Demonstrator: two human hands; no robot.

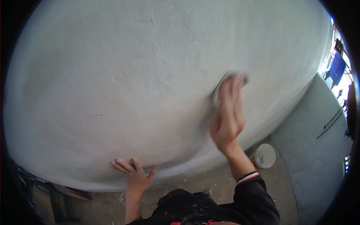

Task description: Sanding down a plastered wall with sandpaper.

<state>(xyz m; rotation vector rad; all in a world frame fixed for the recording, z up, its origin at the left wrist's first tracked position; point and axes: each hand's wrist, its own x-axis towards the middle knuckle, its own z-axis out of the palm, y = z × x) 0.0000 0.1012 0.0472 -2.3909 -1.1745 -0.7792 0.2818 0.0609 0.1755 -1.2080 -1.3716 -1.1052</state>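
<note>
A large pale plastered wall (157, 84) fills most of the view, with small pits and smudges on its surface. My right hand (229, 112), blurred, presses a flat block (216, 94) with a dark edge against the wall; the fingers cover most of it, so its exact kind cannot be told. Lower and to the left, my left hand (136, 174) rests on the wall with its fingers spread, holding nothing. Whitish dust marks the fingertips of the left hand.
A white bucket (266, 156) with residue inside stands on the spotted concrete floor (225, 180) in the corner. A grey side wall (312, 157) with hanging chains (329, 125) rises at the right. Blue cloth (337, 67) hangs near the window. Wooden boards (42, 199) lie at lower left.
</note>
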